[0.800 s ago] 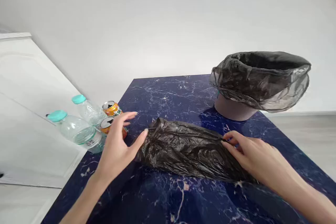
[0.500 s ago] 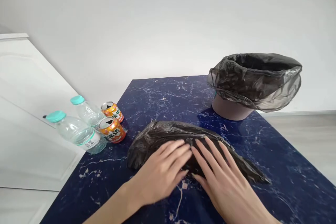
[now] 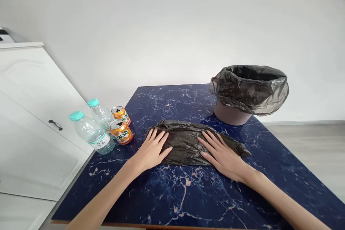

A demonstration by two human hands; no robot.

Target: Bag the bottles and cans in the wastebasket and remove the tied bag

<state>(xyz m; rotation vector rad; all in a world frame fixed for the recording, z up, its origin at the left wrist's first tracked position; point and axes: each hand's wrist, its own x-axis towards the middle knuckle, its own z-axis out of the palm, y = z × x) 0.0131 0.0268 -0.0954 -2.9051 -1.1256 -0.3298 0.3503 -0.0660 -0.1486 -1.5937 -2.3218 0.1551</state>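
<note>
The left hand and right hand are lying apart, spread open, on a black plastic bag on the blue surface. Two bottles and two cans are standing leftward; a black-lined bin is standing behind.

Soft, bright light washes the wall behind the desk; shadow darkens the desk's far right beside the bin, and the black bag on the desk glints. Wide-angle distortion tilts the cabinet left of the desk.
</note>
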